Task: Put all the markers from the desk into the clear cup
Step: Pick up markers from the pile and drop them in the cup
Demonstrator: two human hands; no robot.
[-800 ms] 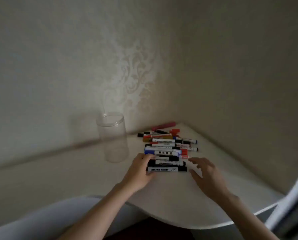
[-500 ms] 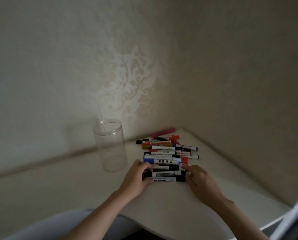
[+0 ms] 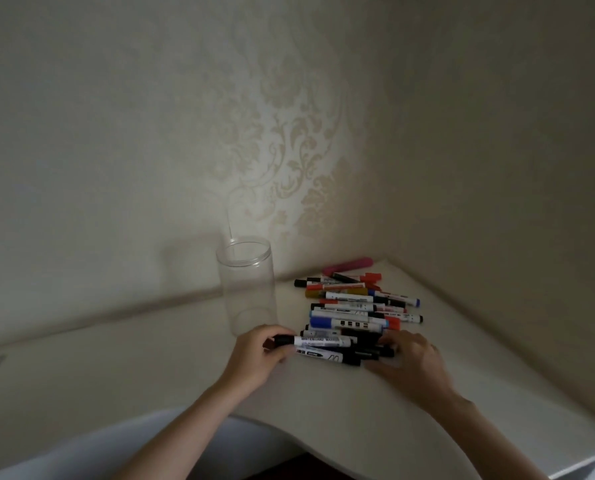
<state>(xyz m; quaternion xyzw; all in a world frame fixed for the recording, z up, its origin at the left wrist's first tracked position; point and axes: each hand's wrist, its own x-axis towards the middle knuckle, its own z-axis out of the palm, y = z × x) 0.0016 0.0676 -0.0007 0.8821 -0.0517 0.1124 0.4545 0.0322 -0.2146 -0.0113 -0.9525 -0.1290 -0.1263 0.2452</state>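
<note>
A pile of several markers (image 3: 353, 308) lies on the white desk (image 3: 133, 358) near the wall corner. The clear cup (image 3: 247, 289) stands upright and empty just left of the pile. My left hand (image 3: 256, 355) pinches the black cap end of a white whiteboard marker (image 3: 318, 340) at the near edge of the pile. My right hand (image 3: 408, 362) presses its fingers against the right ends of the nearest black markers (image 3: 355, 355).
Patterned walls meet in a corner right behind the markers. The desk's curved front edge (image 3: 323, 448) runs below my forearms. A pink marker (image 3: 349, 265) lies farthest back against the wall.
Both hands closed in on the near markers. My left hand has taken hold of the white whiteboard marker and drawn it slightly left out of the pile; my right hand moved onto the markers' right ends.
</note>
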